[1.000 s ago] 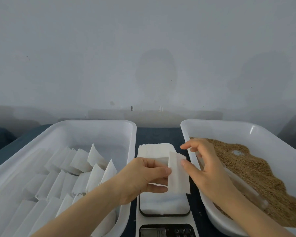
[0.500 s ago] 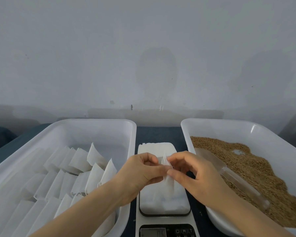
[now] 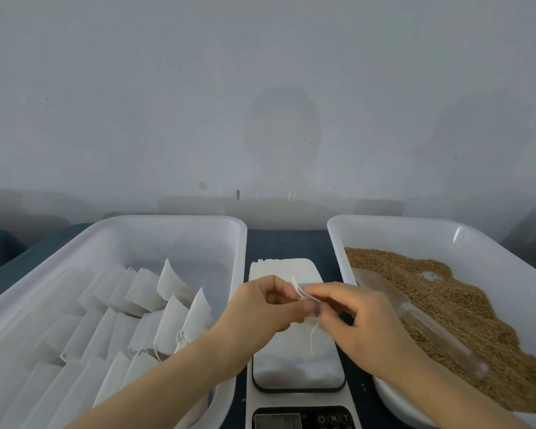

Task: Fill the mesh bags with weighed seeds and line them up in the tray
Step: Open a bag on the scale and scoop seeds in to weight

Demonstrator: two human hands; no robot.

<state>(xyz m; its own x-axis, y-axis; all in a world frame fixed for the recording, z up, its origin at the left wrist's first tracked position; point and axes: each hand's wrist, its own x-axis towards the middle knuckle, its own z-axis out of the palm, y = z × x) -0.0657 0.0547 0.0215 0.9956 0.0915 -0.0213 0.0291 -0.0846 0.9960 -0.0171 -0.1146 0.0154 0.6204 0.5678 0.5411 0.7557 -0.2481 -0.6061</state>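
Observation:
Both hands meet over the kitchen scale [image 3: 297, 397] in the middle. My left hand [image 3: 260, 308] and my right hand [image 3: 362, 320] pinch the top edge of one empty white mesh bag [image 3: 300, 292], whose drawstring hangs down below my fingers. A stack of flat empty bags [image 3: 282, 267] lies behind the scale. The left white tray [image 3: 180, 224] holds several filled bags [image 3: 143, 292] leaning in rows. The right white tray [image 3: 446, 230] holds brown seeds [image 3: 446, 305] with a clear plastic scoop [image 3: 415, 320] lying in them.
The trays and scale sit on a dark blue table [image 3: 285, 243] against a plain grey wall. The scale's display and buttons [image 3: 300, 419] are at the bottom edge of the view.
The bag was held flat between both hands; now my hands have come together and pinch its top edge, so it hangs edge-on with its string dangling.

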